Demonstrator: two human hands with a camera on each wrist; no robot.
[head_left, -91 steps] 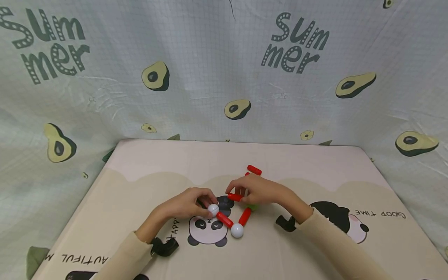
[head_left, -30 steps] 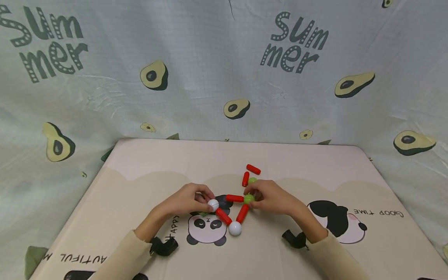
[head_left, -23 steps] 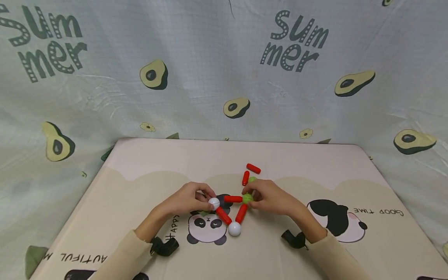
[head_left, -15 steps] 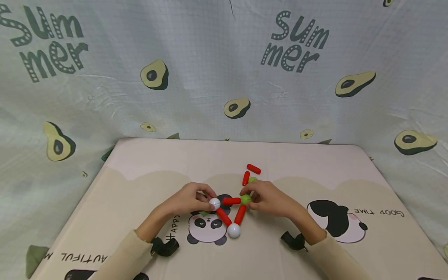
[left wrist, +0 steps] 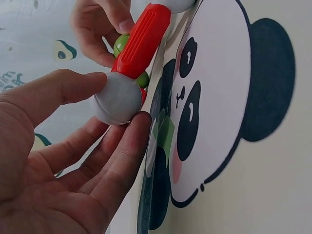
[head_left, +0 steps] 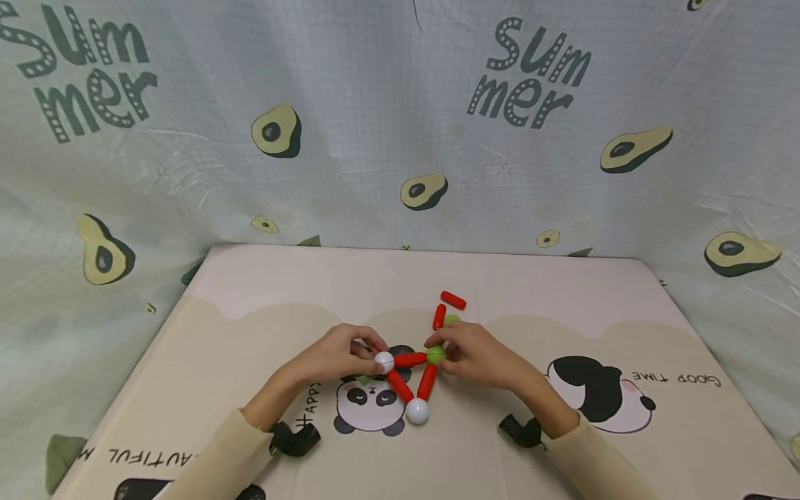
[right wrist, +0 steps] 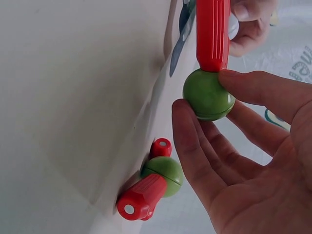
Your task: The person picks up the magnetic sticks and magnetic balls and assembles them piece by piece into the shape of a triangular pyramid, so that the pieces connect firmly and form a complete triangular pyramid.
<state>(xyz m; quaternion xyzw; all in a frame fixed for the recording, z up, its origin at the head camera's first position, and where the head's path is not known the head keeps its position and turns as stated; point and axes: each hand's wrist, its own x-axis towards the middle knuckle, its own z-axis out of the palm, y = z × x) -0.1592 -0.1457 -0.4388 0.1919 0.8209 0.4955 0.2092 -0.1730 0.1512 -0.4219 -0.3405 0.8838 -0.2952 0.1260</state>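
My left hand (head_left: 337, 353) pinches a white ball (head_left: 384, 361) between thumb and fingers. Opposite it, my right hand (head_left: 480, 355) pinches a green ball (head_left: 436, 355), its thumb and a fingertip on the ball in the right wrist view. A red rod (head_left: 410, 359) spans the two balls and appears to touch both. Two more red rods, one on the left (head_left: 400, 385) and one on the right (head_left: 428, 382), run down to a second white ball (head_left: 417, 411) nearer me. Together they form a triangle.
Behind my right hand lie another green ball (head_left: 451, 320), a red rod (head_left: 439, 317) beside it and a further red rod (head_left: 453, 300). Silver discs show on rod ends in the right wrist view. A printed panda (head_left: 371, 406) marks the table mat (head_left: 300, 278); a patterned curtain (head_left: 350, 83) hangs behind.
My right hand let go of the top rod and took the green ball. It then moved left, bringing that rod's free end up to the white ball in my left hand.
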